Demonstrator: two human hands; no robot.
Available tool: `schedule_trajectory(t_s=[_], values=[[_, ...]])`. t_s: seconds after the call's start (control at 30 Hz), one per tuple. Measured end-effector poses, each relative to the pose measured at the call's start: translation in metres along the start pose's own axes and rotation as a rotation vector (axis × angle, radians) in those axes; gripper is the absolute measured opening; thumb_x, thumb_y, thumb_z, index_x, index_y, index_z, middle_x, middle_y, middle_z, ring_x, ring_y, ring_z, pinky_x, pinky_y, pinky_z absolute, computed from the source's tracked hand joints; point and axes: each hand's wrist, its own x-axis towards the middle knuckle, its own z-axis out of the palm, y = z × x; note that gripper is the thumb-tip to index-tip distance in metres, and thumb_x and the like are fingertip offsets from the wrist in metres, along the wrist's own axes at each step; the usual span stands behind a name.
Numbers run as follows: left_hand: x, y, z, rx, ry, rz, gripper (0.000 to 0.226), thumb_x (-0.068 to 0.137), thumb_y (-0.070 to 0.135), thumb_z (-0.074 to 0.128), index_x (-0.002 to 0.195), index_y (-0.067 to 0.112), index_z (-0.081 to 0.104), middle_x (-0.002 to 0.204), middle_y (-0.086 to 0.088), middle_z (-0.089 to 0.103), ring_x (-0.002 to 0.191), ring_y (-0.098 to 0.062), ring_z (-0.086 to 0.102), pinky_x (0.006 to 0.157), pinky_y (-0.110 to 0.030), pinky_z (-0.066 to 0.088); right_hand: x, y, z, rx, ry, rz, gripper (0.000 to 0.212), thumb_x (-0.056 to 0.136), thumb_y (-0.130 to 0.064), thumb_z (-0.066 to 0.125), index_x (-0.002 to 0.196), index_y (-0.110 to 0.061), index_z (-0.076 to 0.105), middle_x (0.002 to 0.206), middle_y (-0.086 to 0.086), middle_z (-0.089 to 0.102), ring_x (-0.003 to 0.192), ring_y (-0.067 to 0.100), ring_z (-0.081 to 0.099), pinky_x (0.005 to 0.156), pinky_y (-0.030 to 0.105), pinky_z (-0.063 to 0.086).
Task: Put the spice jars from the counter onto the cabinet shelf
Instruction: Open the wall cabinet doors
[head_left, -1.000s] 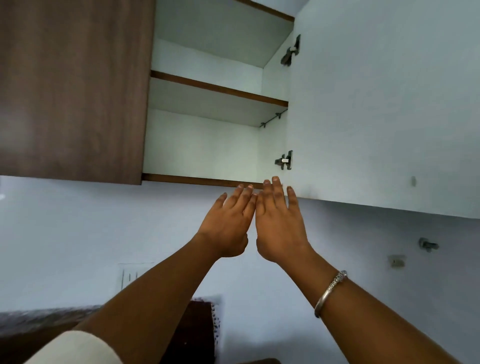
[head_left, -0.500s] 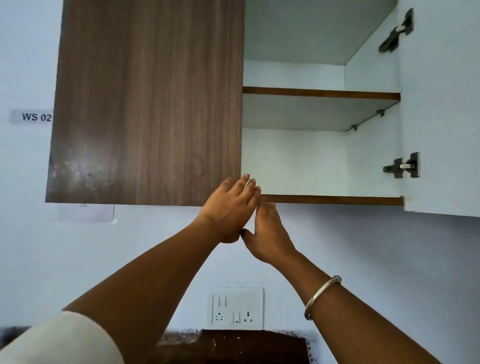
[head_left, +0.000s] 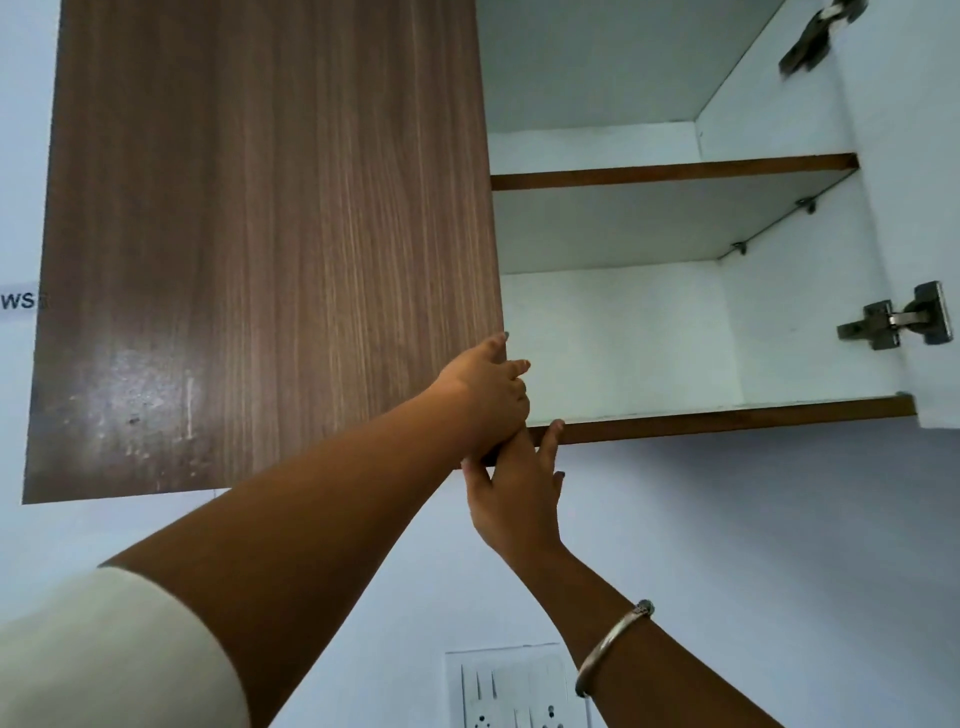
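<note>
Spice jars, counter: out of view. Cabinet shelf (head_left: 727, 418): lower of 2 brown-edged boards in the open right half of the wall cabinet (head_left: 613, 338), seen from below, with white back and side panels above it. Upper shelf (head_left: 670, 169): runs parallel above, carried on 2 visible support pins (head_left: 740, 248) at its right end.

Doors, count 2. Left door (head_left: 260, 234): wood grain, closed, smudged near its lower left. Right door (head_left: 909, 156): swung open, white inner face toward the camera, hung on 2 metal hinges (head_left: 898, 322).

Hands, count 2, both raised at the left door's lower right corner. Left hand (head_left: 485, 387): lies against the door's free edge, one finger pointing up along it, the others bent; cannot tell whether hooked behind the edge. Right hand (head_left: 514, 499): just below the left and touching it, fingers straight and slightly spread, holding nothing; one fingertip (head_left: 556, 423) meets the front edge of the cabinet shelf.

Outward: 1 metal bangle (head_left: 613, 644) on the right wrist; 1 white sleeve (head_left: 104, 649) on the left arm; 1 socket plate (head_left: 519, 686) on the pale wall (head_left: 753, 519) below; 1 label (head_left: 21, 301) reading "WS", partly cut off by the left door.
</note>
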Motion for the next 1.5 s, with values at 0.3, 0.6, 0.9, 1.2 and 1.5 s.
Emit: schedule_trajectory(t_s=[0.3,0.6,0.9,1.2,1.5], values=[[-0.009,0.008,-0.021,0.093,-0.046,-0.029,0.032,0.097,0.029,0.038,0.125,0.018,0.053,0.132,-0.005,0.053,0.129,-0.025,0.040,0.115,-0.054,-0.002,-0.008,-0.009,-0.004,0.196,0.099,0.028,0.013,0.090,-0.006,0.051,0.079,-0.014,0.052,0.077,0.002,0.056,0.083,0.023,0.052,0.062,0.017,0.031],[-0.068,0.007,-0.064,0.110,-0.001,-0.044,0.030,0.097,0.024,0.042,0.120,0.012,0.056,0.128,-0.008,0.054,0.120,-0.025,0.044,0.111,-0.041,0.029,-0.056,-0.045,-0.042,0.485,0.120,-0.049,0.011,0.083,0.002,0.058,0.093,-0.004,0.057,0.081,0.005,0.058,0.068,0.007,0.051,0.061,0.006,0.038],[-0.184,-0.013,-0.109,0.046,-0.001,-0.081,0.026,0.094,0.017,0.047,0.118,0.010,0.055,0.118,-0.009,0.053,0.109,-0.023,0.047,0.099,-0.035,0.038,-0.132,-0.110,-0.091,0.566,0.022,-0.300,0.020,0.085,-0.015,0.065,0.101,-0.005,0.060,0.091,0.008,0.073,0.084,0.023,0.068,0.067,0.010,0.042],[-0.278,-0.028,-0.129,0.027,-0.117,-0.125,0.019,0.094,0.013,0.043,0.109,0.012,0.056,0.114,-0.006,0.054,0.102,-0.022,0.049,0.094,-0.033,0.041,-0.196,-0.186,-0.090,0.690,-0.094,-0.330,0.019,0.089,-0.015,0.057,0.104,-0.005,0.064,0.096,0.010,0.073,0.088,0.028,0.068,0.073,0.027,0.048],[-0.367,-0.051,-0.109,0.148,-0.082,-0.115,0.034,0.090,0.015,0.037,0.099,0.017,0.069,0.100,0.000,0.069,0.102,-0.020,0.063,0.104,-0.032,0.041,-0.237,-0.247,-0.053,0.702,-0.217,-0.442,0.042,0.094,-0.022,0.050,0.132,-0.005,0.046,0.128,0.010,0.059,0.114,0.022,0.059,0.096,0.025,0.047]])
